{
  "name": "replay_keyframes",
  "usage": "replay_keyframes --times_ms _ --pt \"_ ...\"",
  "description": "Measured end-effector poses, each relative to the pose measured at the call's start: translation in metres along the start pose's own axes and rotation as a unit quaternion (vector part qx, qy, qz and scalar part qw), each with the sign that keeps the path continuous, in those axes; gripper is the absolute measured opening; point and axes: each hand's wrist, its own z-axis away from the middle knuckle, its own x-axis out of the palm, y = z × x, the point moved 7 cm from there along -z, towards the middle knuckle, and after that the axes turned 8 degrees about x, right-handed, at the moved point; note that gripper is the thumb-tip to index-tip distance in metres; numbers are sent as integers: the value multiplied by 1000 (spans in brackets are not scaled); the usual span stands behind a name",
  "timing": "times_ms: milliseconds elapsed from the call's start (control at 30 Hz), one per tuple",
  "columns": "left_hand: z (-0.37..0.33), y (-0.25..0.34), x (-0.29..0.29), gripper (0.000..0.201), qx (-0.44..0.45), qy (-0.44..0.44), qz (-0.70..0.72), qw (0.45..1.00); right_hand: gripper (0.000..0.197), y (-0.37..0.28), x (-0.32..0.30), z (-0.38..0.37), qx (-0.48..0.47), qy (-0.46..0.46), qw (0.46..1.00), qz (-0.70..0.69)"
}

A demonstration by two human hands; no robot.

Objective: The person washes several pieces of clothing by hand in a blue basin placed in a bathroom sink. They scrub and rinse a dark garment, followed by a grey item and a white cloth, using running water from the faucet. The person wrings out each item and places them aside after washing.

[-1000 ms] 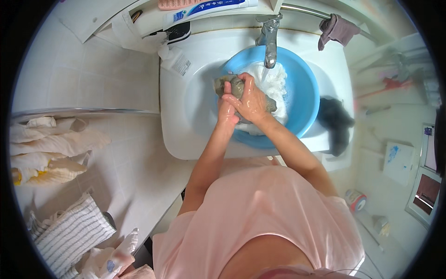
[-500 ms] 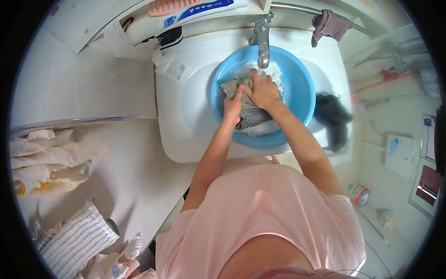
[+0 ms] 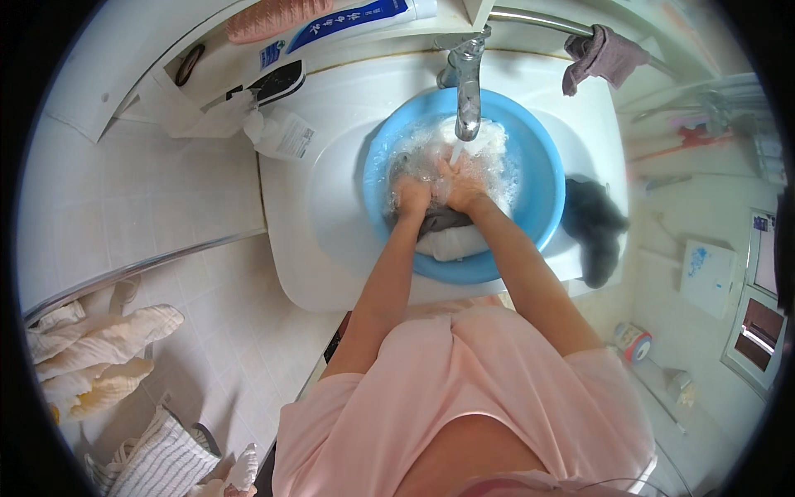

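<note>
Both my hands are down in the foamy water of a light-blue basin (image 3: 548, 203) that stands in the white sink. Between and below them shows a dark grey cloth (image 3: 445, 220), mostly covered by suds. My left hand (image 3: 412, 195) is closed on this cloth at its left side, fingers under the foam. My right hand (image 3: 462, 189) is closed on it as well, close beside the left, its fingertips blurred by bubbles. A chrome faucet (image 3: 468, 95) runs a stream onto the right hand. White cloth (image 3: 454, 243) lies at the basin's near side, more white fabric under the faucet.
Dark wet cloth (image 3: 593, 228) lies on the sink's right side. A white bottle (image 3: 283, 137) stands at the sink's back left. Above are a toothpaste box (image 3: 348, 23) and a pink comb (image 3: 277, 18). A purple-grey rag (image 3: 604, 58) hangs on a metal rail.
Both hands have pushed the grey cloth down into the water, and foam now covers most of it. The right hand has shifted down from the top of the cloth. My view has tilted slightly.
</note>
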Motion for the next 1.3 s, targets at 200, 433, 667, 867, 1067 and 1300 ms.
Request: replay_keyframes --times_ms 200,433,667,867,1067,1300 --pt "23 10 -34 47 -105 -77 412 902 75 -3 -49 -1 -75 -43 988 -130" --pt "55 38 -70 40 -45 -149 704 693 96 -21 -84 33 -102 16 884 -455" --pt "59 61 -72 41 -158 -43 684 711 46 -47 -98 57 -49 131 947 -291" --pt "44 48 -56 39 -95 -21 643 759 30 -48 -92 37 -44 88 973 -209" --pt "21 25 -51 49 12 42 207 977 39 -25 -72 20 -33 42 996 -70" --pt "13 29 -20 55 57 -21 -33 998 64 3 -24 11 1 49 997 62"
